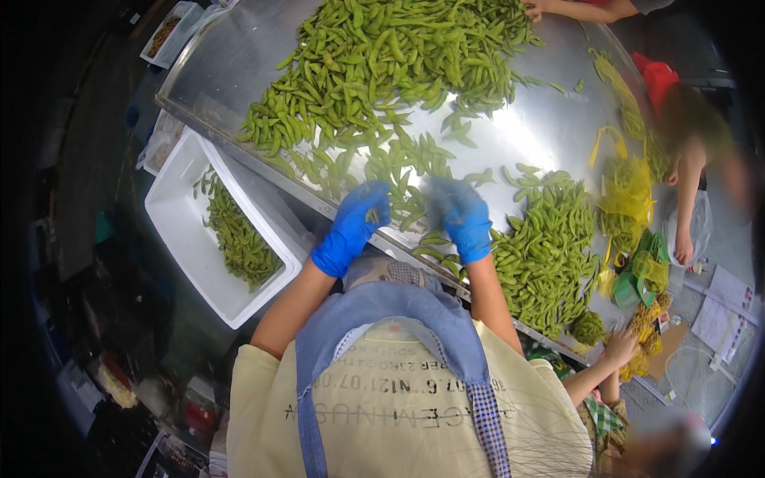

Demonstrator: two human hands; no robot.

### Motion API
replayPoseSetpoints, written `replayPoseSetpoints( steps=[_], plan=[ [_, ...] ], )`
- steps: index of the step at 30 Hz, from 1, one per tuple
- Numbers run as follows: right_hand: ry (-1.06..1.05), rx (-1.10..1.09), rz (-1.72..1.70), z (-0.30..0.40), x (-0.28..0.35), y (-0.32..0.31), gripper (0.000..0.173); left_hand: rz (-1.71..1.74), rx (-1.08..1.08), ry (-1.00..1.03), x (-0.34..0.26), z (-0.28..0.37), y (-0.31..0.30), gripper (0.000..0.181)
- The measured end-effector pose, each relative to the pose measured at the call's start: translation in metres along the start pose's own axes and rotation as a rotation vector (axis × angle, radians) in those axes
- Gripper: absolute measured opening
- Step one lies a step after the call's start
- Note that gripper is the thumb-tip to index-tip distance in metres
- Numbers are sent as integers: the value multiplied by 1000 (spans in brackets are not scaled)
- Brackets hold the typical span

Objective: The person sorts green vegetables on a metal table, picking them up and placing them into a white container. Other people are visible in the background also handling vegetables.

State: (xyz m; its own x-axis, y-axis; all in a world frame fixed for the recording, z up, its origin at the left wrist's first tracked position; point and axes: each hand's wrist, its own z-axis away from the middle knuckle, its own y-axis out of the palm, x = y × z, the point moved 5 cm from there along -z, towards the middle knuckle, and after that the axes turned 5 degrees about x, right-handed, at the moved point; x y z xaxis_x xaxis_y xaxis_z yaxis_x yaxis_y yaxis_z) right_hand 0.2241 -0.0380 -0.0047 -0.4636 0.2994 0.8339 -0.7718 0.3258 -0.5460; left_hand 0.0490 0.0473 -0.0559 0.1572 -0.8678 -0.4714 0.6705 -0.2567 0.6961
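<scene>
Both my hands wear blue gloves over the near edge of a metal-topped table [206, 83]. My left hand [358, 215] is curled around a few dark green pods that show between its fingers. My right hand [463, 218] is blurred by motion above the metal, and its grip cannot be made out. Loose green edamame pods [406, 152] are scattered thinly between and beyond my hands. A large heap of edamame pods [394, 54] covers the far part of the table. A second pile of pods [547, 251] lies to the right of my right hand.
A white foam box [179, 209] at my left holds darker pods [242, 239]. Yellow mesh bags [624, 197] of pods lie at the table's right. Other people's hands work at the far edge [538, 7], on the right [683, 245] and near right [621, 349].
</scene>
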Motion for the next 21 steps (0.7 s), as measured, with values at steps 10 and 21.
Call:
replayPoseSetpoints(
  steps=[10, 21],
  plan=[
    [172, 2, 514, -30, -41, -9, 34, 13, 87, 4, 2, -3, 5, 27],
    [263, 307, -428, -14, 34, 29, 28, 143, 146, 42, 3, -5, 16, 34]
  ],
)
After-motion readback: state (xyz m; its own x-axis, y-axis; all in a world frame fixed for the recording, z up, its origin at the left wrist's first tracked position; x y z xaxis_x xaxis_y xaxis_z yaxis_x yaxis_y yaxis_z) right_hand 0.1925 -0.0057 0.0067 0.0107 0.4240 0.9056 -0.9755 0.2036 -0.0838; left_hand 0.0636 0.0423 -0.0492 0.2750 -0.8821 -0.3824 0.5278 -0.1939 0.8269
